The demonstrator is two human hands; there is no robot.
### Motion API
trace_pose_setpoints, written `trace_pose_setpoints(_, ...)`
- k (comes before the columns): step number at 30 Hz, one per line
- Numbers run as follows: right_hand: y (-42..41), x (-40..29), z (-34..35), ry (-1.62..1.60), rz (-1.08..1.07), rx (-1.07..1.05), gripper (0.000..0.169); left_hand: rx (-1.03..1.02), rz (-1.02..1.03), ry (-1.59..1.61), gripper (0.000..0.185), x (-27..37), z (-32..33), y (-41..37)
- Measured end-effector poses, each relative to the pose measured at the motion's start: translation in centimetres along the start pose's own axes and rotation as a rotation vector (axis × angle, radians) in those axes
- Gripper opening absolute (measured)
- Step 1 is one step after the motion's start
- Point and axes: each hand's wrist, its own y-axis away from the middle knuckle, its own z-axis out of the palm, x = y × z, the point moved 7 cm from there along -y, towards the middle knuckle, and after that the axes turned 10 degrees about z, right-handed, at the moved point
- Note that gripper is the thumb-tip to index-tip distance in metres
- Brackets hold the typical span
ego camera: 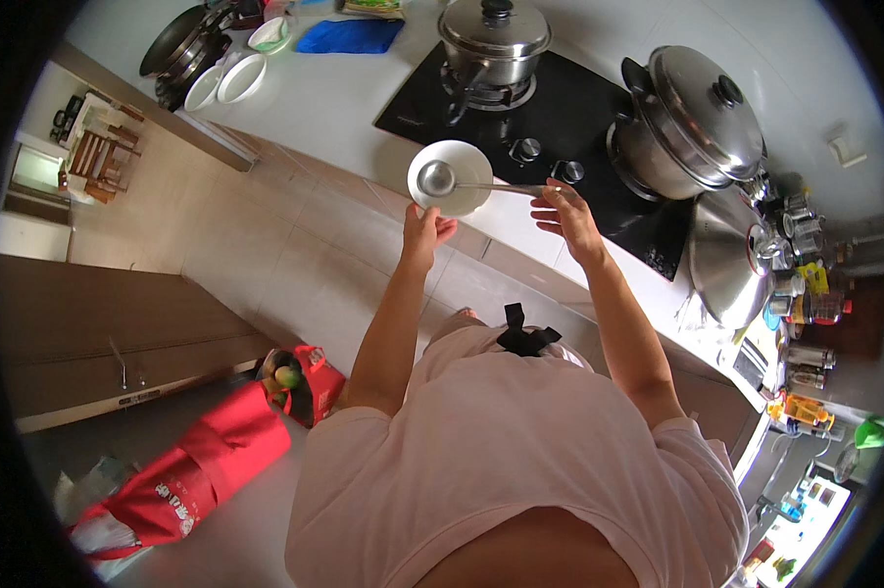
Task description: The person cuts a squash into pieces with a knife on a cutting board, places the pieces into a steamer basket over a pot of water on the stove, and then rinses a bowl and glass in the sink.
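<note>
My left hand (423, 231) grips the near rim of a white bowl (475, 162), which is at the counter's front edge beside the gas hob. In my right hand (567, 217) is the handle of a metal ladle (437, 178). The ladle's round head is over the inside of the bowl, and its handle runs to the right across the rim. Whether the ladle touches the bowl's bottom, I cannot tell. On the black glass hob (442, 95) behind stands a lidded steel saucepan (495, 37). A larger lidded steel pot (695, 125) occupies the right burner.
White bowls (242, 79) and dark pans (177, 44) stand at the counter's left end, near a blue cloth (350, 37). A large domed steel lid (729, 257) leans right of the hob, before several jars (806, 235). Red bags (214, 456) lie on the left.
</note>
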Motion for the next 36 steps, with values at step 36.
trace_pose_setpoints(36,-5.6,2.6,31.1,0.293,0.169,-0.413,0.032,-0.134,0.076,-0.213,0.063,13.3,-16.4,-1.9)
